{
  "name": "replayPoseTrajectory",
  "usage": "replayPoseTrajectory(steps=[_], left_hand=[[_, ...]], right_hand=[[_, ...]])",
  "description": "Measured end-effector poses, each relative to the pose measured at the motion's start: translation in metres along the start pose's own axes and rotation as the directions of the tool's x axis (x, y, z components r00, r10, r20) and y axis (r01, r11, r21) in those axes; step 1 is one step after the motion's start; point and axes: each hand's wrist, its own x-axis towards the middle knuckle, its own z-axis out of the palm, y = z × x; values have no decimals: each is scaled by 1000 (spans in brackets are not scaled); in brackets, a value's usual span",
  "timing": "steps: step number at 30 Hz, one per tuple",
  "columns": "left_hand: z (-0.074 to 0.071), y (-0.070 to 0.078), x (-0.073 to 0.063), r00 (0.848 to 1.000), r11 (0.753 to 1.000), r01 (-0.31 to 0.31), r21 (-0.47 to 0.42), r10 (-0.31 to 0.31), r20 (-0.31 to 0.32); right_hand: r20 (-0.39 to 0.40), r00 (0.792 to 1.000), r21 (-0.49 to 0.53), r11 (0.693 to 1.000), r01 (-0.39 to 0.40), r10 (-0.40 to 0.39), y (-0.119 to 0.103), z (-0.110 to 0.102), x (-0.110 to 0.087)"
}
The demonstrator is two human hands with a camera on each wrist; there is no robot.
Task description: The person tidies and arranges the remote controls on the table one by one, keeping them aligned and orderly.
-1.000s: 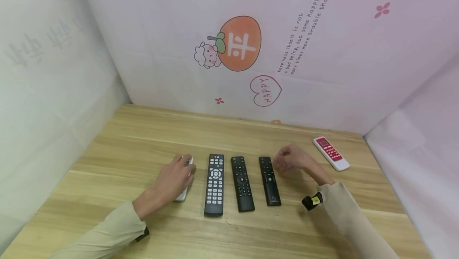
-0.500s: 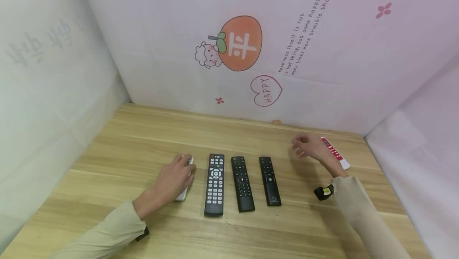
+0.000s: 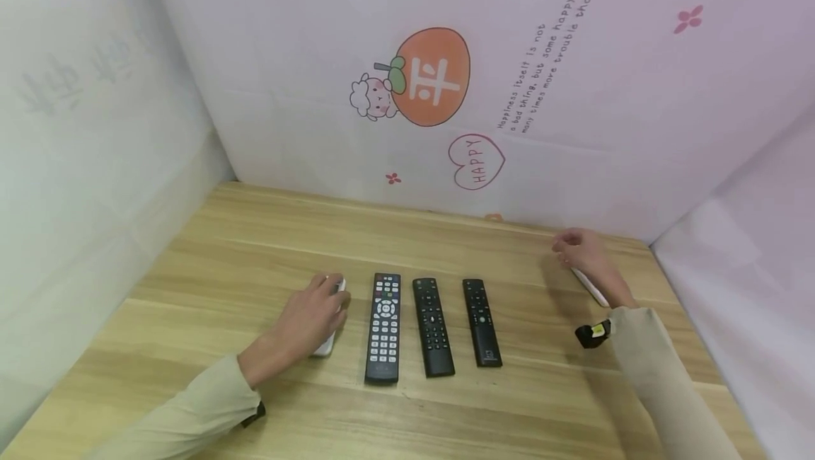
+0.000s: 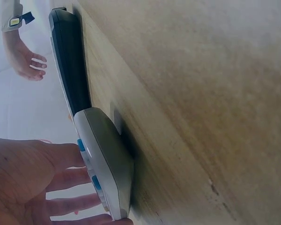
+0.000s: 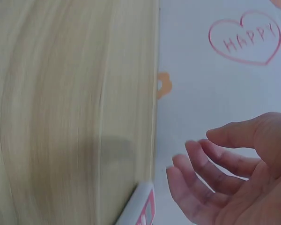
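My left hand (image 3: 299, 322) grips a white remote control (image 3: 325, 345) at the left of the row, with the fingers over its right side. In the left wrist view, that white remote (image 4: 107, 164) has blue buttons, and the hand covers part of its face. Toward the back right, my right hand (image 3: 588, 260) hovers above a red-and-white remote control (image 3: 593, 289), hiding most of it. The right wrist view shows the right hand's fingers loosely bent with nothing between them, apart from the corner of the red-and-white remote (image 5: 141, 208).
Between the hands lie a dark remote with white buttons (image 3: 383, 332), a black remote (image 3: 434, 329) and a second black remote (image 3: 482, 324), roughly parallel on the wooden table (image 3: 356, 417). A printed white cloth (image 3: 286, 141) walls the back and sides.
My right hand has moved right and toward the back, from beside the rightmost black remote to above the red-and-white one. The left hand has stayed on the white remote.
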Motion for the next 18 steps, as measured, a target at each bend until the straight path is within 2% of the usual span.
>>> replayPoseTrajectory(steps=[7,18], left_hand=[[1,0,0,1000,1000,-5,1,5,-14],[0,1,0,1000,1000,-10,-8,10,-6]], right_hand=[[-72,997,-174,984,-45,33,19,-15,-8],[-91,984,-176,970,-170,156,43,-26,-13]])
